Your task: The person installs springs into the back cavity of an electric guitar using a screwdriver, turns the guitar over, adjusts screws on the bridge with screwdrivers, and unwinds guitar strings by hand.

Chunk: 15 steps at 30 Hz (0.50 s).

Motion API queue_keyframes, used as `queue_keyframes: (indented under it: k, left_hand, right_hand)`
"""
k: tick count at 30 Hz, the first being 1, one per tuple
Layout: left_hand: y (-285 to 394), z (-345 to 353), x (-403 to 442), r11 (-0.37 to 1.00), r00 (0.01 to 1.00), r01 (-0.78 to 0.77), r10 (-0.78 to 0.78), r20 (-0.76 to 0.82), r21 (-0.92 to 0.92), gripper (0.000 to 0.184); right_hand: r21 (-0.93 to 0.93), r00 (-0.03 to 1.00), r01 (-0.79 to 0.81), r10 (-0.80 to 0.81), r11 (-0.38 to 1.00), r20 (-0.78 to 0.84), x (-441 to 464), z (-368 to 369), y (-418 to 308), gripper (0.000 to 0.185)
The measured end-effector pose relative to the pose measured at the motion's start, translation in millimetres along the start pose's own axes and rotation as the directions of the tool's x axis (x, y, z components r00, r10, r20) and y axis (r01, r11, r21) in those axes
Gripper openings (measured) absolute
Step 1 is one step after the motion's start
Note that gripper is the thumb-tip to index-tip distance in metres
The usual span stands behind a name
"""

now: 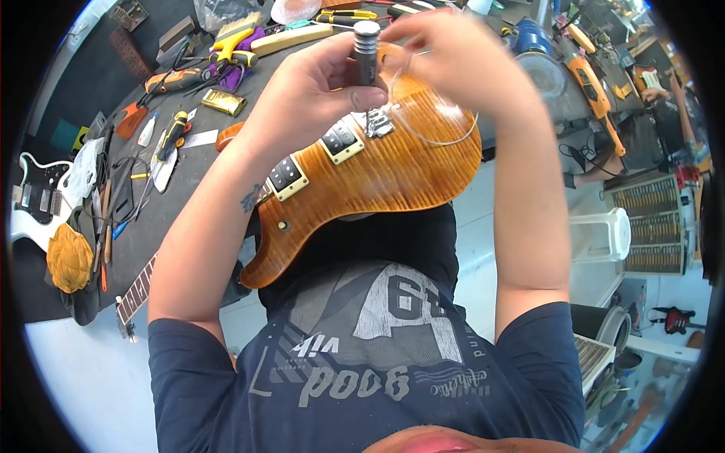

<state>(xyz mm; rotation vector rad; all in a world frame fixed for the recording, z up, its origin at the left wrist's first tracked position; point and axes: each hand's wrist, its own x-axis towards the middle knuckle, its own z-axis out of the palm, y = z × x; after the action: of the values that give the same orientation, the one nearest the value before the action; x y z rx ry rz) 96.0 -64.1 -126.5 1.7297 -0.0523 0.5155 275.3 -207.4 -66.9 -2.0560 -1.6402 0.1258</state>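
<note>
An amber flame-top electric guitar [377,170] lies across my lap and the bench edge, its neck pointing lower left. My left hand [321,87] is wrapped round a dark cylindrical tool [365,64] with a ridged silver top, held upright above the bridge [375,122]. Just right of the tool, my right hand [445,57] is blurred by motion; its fingers reach toward the tool's top, and what they hold cannot be made out. A thin string [430,141] loops over the guitar body below my right hand.
The dark workbench [192,170] carries a yellow-handled brush [234,38], a screwdriver [174,134] and an orange tool [591,83]. A white guitar [34,200] lies at the far left. On the right stand a white stool [615,234] and another person's arm [683,109].
</note>
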Motion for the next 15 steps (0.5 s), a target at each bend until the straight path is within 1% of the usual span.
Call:
queue_keyframes:
  k: [1, 2, 3, 4, 5, 7, 8, 10, 11, 12, 13, 14, 15]
  left_hand:
    - [3, 1, -2, 0.999, 1.000, 0.024, -0.025, 0.001, 0.029, 0.034]
    - [6, 3, -2, 0.997, 0.999, 0.048, -0.049, 0.006, 0.058, 0.032]
    - [7, 3, -2, 0.994, 0.998, 0.067, -0.069, 0.015, 0.089, 0.030]
    - [4, 2, -1, 0.994, 0.998, 0.051, -0.055, 0.030, 0.101, 0.027]
    - [1, 1, -1, 0.995, 0.998, 0.055, -0.057, 0.028, 0.084, 0.030]
    - [-3, -1, -1, 0.997, 0.998, 0.061, -0.063, 0.024, 0.050, 0.037]
    - [-4, -2, -2, 0.993, 0.997, 0.079, -0.081, 0.019, 0.082, 0.036]
    - [-4, -5, -2, 0.983, 0.994, 0.112, -0.113, 0.001, 0.148, 0.035]
    - [-5, -6, -2, 0.989, 0.994, 0.090, -0.097, 0.046, 0.120, 0.036]
    - [-6, -7, -2, 0.993, 0.993, 0.071, -0.079, 0.088, 0.092, 0.038]
    - [-6, -8, -3, 0.997, 0.990, 0.054, -0.061, 0.130, 0.062, 0.039]
    - [-6, -8, -5, 1.000, 0.991, 0.013, -0.009, 0.137, -0.028, 0.040]
    - [-6, -8, -5, 0.993, 0.989, -0.028, 0.045, 0.142, -0.118, 0.040]
  right_hand:
    - [-0.066, 0.981, 0.118, -0.127, 0.991, -0.148, 6, -10, 6, 0.031]
    - [-0.016, 0.988, 0.113, -0.114, 0.994, -0.105, 0, -40, -24, 0.027]
    - [-0.037, 0.993, 0.114, -0.115, 0.993, -0.018, -7, -62, -52, 0.025]
    - [-0.057, 0.991, 0.119, -0.115, 0.991, 0.068, -14, -85, -79, 0.024]
    - [-0.143, 0.973, 0.146, -0.115, 0.979, 0.200, -18, -94, -96, 0.024]
    - [-0.366, 0.956, 0.177, -0.072, 0.913, 0.283, -13, -86, -112, 0.025]
    - [-0.500, 0.971, 0.164, -0.050, 0.850, 0.235, -4, -69, -115, 0.026]
    - [-0.582, 0.961, 0.266, -0.167, 0.768, 0.219, -1, -55, -101, 0.030]
    - [-0.624, 0.952, 0.307, -0.225, 0.719, 0.210, 0, -48, -100, 0.032]
    - [-0.531, 0.935, 0.302, -0.139, 0.792, 0.326, 6, -66, -108, 0.032]
    - [-0.485, 0.916, 0.306, -0.115, 0.819, 0.384, 7, -69, -111, 0.032]
    - [-0.439, 0.893, 0.303, -0.091, 0.846, 0.441, 8, -73, -115, 0.032]
    - [-0.444, 0.892, 0.327, -0.117, 0.834, 0.435, 8, -71, -112, 0.032]
